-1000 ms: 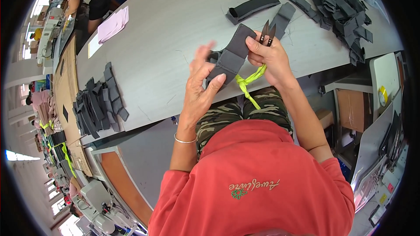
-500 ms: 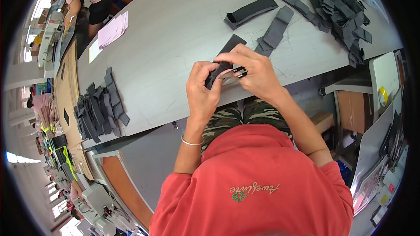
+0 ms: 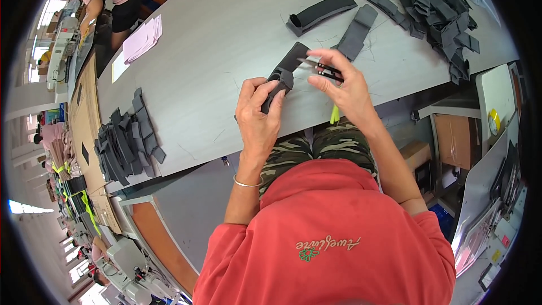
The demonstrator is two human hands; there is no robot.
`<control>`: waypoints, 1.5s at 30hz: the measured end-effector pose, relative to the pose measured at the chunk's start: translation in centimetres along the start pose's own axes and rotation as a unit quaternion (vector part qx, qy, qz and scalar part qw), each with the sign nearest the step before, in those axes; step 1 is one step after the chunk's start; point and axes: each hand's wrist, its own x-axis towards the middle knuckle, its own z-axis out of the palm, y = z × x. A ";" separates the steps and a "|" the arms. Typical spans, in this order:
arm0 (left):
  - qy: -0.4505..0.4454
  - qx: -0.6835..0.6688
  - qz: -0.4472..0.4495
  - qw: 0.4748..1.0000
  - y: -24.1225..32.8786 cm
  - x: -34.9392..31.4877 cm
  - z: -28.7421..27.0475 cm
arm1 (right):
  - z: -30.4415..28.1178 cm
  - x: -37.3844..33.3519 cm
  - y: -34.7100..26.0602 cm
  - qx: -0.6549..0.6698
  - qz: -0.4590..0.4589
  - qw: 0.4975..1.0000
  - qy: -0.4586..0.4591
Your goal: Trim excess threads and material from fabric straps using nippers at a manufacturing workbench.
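Stretching across the view, the pale grey desk (image 3: 197,39) carries a tangled heap of dark grey strips (image 3: 432,5) at its far right. Smaller than that, a stack of similar strips (image 3: 127,141) lies near its left end. The left hand (image 3: 258,112) is curled above the near part of the desk, gripping the lower end of a dark grey piece (image 3: 293,58) between fingers and thumb. From that grip the piece slants up and to the right, its far end well clear of the fingers and a loop-like fold just beside them. Opposite, the right hand (image 3: 351,87) is partly curled around black thread snips (image 3: 326,71), blades directed left. Whether the tips touch the piece is hard to tell. Smallest, a yellow-green tie (image 3: 335,114) hangs below the right hand.
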 end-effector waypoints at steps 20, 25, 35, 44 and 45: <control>0.012 -0.187 -0.100 0.977 -0.3 -0.4 0.1 | -0.2 -0.4 -0.1 -0.021 -0.026 0.999 0.035; -0.003 -0.376 -0.249 0.892 0.2 -0.1 -0.5 | -0.7 -1.0 0.1 -0.023 -0.024 0.999 0.004; -0.011 -0.446 -0.296 0.845 0.8 -0.1 -0.5 | 0.4 -1.0 -0.5 -0.142 -0.156 0.977 0.013; -0.024 -0.447 -0.299 0.843 1.0 0.0 -0.5 | 0.1 -0.8 0.6 -0.045 -0.067 0.996 0.045; -0.025 -0.449 -0.298 0.842 1.0 0.1 -0.5 | 0.0 -0.7 0.3 -0.046 -0.068 0.996 0.045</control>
